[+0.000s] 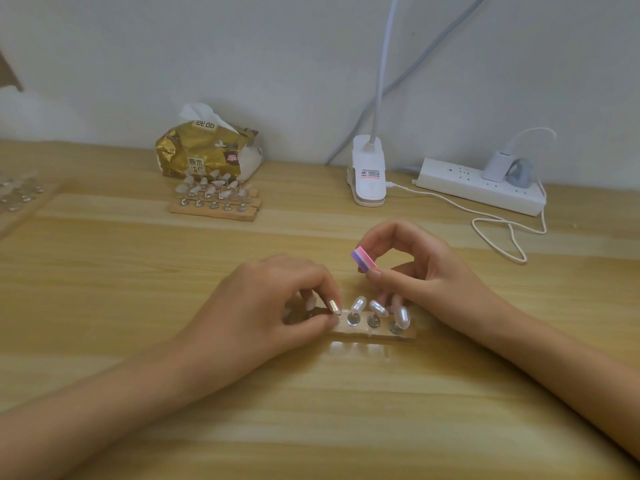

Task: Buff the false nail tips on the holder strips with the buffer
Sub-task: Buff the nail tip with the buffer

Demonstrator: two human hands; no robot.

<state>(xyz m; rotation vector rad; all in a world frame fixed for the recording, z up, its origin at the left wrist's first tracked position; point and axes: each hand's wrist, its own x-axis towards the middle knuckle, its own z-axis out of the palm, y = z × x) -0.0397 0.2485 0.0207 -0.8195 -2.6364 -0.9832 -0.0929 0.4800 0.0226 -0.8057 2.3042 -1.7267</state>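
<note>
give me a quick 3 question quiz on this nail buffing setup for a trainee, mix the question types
1. True or false: the right hand pinches the buffer.
2. The left hand: A lies flat on the table, B pinches at the near holder strip, C hangs in the air.
3. What stands right behind the spare holder strips?
Key: 1 true; 2 B; 3 the tissue pack.

Your left hand (277,306), palm down with the forearm entering from lower left, pinches the holder strip (381,335) with thumb and forefinger. Your right hand (419,271), raised just beyond, pinches the buffer (363,258) between thumb and forefinger.
</note>
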